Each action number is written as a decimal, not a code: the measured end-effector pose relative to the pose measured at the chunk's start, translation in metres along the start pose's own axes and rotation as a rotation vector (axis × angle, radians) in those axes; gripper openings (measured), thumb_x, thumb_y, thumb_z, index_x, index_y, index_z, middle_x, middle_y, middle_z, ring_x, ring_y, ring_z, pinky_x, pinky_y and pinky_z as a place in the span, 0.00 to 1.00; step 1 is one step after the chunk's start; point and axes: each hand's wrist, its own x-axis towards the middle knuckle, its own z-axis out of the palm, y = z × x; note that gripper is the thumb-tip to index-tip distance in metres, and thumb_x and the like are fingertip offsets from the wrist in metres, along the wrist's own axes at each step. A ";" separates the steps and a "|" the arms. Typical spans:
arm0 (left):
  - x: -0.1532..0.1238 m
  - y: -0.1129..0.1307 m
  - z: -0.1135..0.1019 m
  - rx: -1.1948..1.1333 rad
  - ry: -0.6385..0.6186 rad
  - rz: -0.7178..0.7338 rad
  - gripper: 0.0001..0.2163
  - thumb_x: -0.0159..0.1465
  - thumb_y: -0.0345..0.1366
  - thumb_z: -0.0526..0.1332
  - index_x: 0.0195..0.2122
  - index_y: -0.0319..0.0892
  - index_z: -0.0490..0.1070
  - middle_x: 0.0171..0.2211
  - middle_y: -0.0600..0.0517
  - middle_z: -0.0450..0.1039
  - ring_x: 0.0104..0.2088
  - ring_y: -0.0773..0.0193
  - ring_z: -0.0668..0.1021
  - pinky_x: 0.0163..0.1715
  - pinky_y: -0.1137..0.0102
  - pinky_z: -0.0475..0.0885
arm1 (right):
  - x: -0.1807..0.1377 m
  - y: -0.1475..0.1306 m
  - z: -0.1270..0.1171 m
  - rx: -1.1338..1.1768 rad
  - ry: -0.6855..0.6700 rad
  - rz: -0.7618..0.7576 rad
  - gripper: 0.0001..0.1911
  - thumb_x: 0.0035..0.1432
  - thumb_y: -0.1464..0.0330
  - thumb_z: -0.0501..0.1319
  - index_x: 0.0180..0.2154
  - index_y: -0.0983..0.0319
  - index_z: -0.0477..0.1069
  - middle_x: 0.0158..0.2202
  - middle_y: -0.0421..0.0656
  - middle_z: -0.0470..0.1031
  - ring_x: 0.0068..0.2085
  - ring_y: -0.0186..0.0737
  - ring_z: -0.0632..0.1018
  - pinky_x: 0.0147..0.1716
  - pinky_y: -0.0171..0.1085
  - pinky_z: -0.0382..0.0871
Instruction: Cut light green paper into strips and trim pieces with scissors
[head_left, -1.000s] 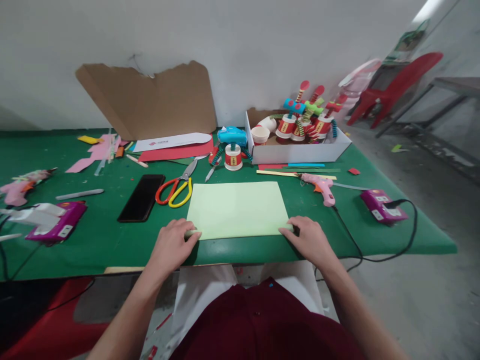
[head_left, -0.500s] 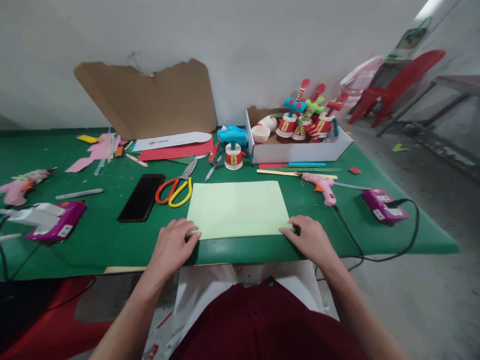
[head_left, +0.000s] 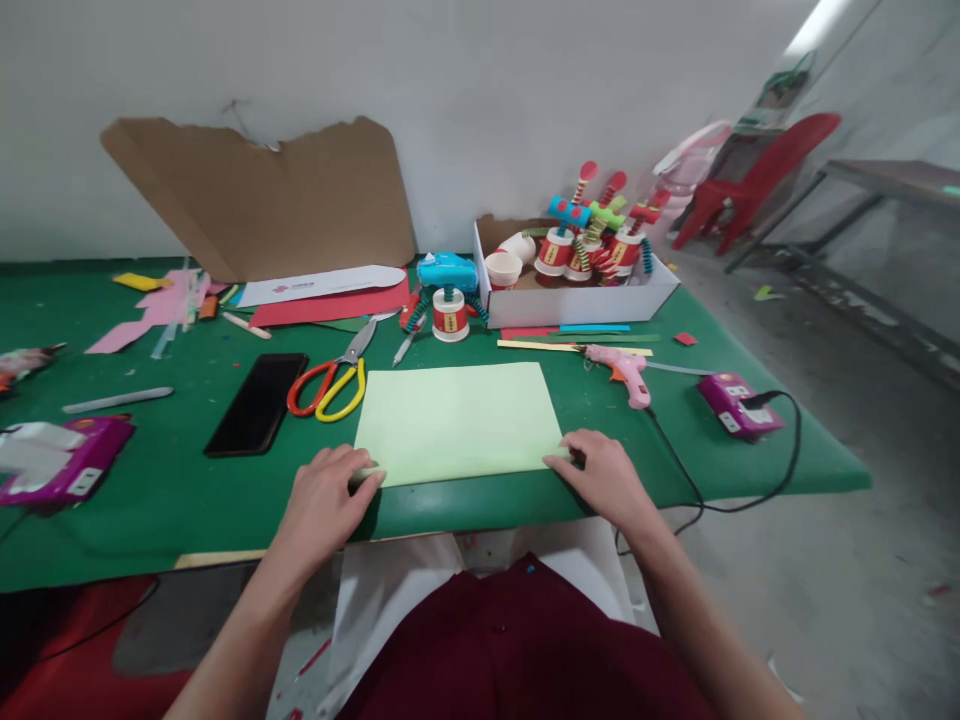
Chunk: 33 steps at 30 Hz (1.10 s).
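The pale green paper sheet (head_left: 457,420) lies flat on the green tabletop (head_left: 187,490), its near edge close to the tabletop's front border. The left hand (head_left: 326,495) pinches the near left corner with bent fingers, and the right hand (head_left: 604,480) holds the near right corner in the same way. The edge between them seems a little lifted or curled.

I judge the step is to turn this edge over. For a good result, both hands should move together with equal pressure, so that the edge stays parallel to the far side. The scissors (head_left: 326,385) and the phone (head_left: 257,403) are just beside the sheet, so the paper should not slide to the left.
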 end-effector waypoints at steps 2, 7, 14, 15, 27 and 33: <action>-0.001 -0.002 -0.001 -0.067 0.008 0.009 0.15 0.64 0.46 0.51 0.28 0.44 0.69 0.31 0.51 0.72 0.35 0.58 0.72 0.35 0.67 0.64 | -0.001 0.001 -0.002 0.071 0.001 -0.006 0.07 0.56 0.64 0.60 0.28 0.59 0.72 0.26 0.40 0.74 0.31 0.41 0.73 0.33 0.38 0.62; -0.007 -0.010 -0.006 -0.247 0.003 0.037 0.13 0.62 0.47 0.55 0.29 0.45 0.72 0.32 0.53 0.74 0.36 0.60 0.73 0.38 0.68 0.66 | -0.004 0.003 -0.010 0.210 -0.046 -0.045 0.04 0.56 0.66 0.61 0.30 0.58 0.74 0.29 0.40 0.77 0.34 0.41 0.75 0.36 0.39 0.65; -0.012 -0.017 -0.008 -0.294 -0.045 0.094 0.11 0.61 0.47 0.58 0.33 0.49 0.77 0.36 0.53 0.75 0.40 0.60 0.74 0.41 0.68 0.67 | -0.008 0.003 -0.015 0.286 -0.090 -0.133 0.04 0.55 0.68 0.63 0.31 0.56 0.77 0.32 0.40 0.79 0.37 0.41 0.76 0.41 0.41 0.66; -0.012 -0.016 -0.008 -0.289 -0.040 0.095 0.12 0.61 0.47 0.57 0.33 0.50 0.78 0.36 0.52 0.75 0.40 0.60 0.74 0.41 0.67 0.67 | -0.008 0.004 -0.015 0.288 -0.085 -0.133 0.04 0.55 0.67 0.63 0.31 0.55 0.78 0.33 0.41 0.79 0.37 0.42 0.76 0.41 0.42 0.67; -0.013 -0.014 -0.004 -0.288 0.008 0.057 0.14 0.63 0.48 0.56 0.28 0.48 0.76 0.33 0.53 0.74 0.37 0.62 0.74 0.40 0.66 0.66 | -0.010 0.010 -0.011 0.284 -0.066 -0.107 0.11 0.58 0.60 0.61 0.27 0.55 0.78 0.31 0.42 0.78 0.37 0.43 0.75 0.39 0.43 0.68; -0.012 -0.010 -0.005 -0.303 0.085 0.050 0.14 0.62 0.47 0.57 0.26 0.46 0.74 0.30 0.53 0.75 0.34 0.62 0.74 0.38 0.65 0.66 | -0.011 0.006 -0.008 0.230 0.053 -0.133 0.12 0.59 0.60 0.60 0.26 0.57 0.75 0.30 0.43 0.78 0.35 0.43 0.76 0.37 0.43 0.70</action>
